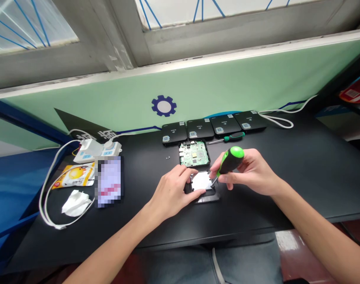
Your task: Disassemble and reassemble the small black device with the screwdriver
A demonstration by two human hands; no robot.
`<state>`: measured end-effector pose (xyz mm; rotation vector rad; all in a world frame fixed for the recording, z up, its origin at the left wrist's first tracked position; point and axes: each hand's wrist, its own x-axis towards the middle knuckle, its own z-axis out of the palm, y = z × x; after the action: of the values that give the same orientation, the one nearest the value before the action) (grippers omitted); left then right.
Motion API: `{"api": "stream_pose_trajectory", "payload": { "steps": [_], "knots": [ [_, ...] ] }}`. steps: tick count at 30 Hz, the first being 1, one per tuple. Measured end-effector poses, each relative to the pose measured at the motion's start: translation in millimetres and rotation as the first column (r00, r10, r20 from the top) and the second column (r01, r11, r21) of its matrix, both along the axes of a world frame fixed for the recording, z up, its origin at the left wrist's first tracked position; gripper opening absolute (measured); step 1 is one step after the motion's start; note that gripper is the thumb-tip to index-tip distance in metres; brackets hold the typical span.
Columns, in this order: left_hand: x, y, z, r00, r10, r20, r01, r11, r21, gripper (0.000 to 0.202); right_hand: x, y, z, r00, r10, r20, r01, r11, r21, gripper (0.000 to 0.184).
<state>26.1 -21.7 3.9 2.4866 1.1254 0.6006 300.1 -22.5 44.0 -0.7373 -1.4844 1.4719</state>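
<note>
Right grip (250, 172) wrapped round driver (228, 161), long axis slanting down-left to right edge of cover (201, 180) — tip contact unclear. Cover flat on tabletop (304, 169), left of right grip. Left grip (173, 184) nearer — thumb, fingers clasping cover's left side.

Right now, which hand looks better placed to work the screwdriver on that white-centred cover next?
Probably the right hand: it holds the green-and-black screwdriver, its tip down at the right side of the white-centred cover. The left hand is occupied, holding the cover's left side.
</note>
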Motion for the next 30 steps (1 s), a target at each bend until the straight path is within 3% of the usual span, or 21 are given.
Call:
{"api": "stream_pose_trajectory", "payload": {
  "steps": [8,19,30],
  "knots": [
    [0.7,1.6,-1.0,1.0,-0.005,0.003,0.005,1.0,0.002,0.041,0.1,0.7,-1.8,0.993,-0.104,0.053,0.097,0.988,0.123,0.019],
    [0.4,1.7,-2.0,1.0,-0.004,0.001,0.004,1.0,0.014,0.041,0.4,0.8,-7.0,0.988,-0.136,0.074,0.124,0.981,0.152,0.017],
    [0.9,1.8,0.0,1.0,-0.011,-0.002,0.011,1.0,0.016,0.041,-1.2,-1.1,-8.4,0.971,-0.207,0.118,0.168,0.945,0.279,0.018]
  ]
}}
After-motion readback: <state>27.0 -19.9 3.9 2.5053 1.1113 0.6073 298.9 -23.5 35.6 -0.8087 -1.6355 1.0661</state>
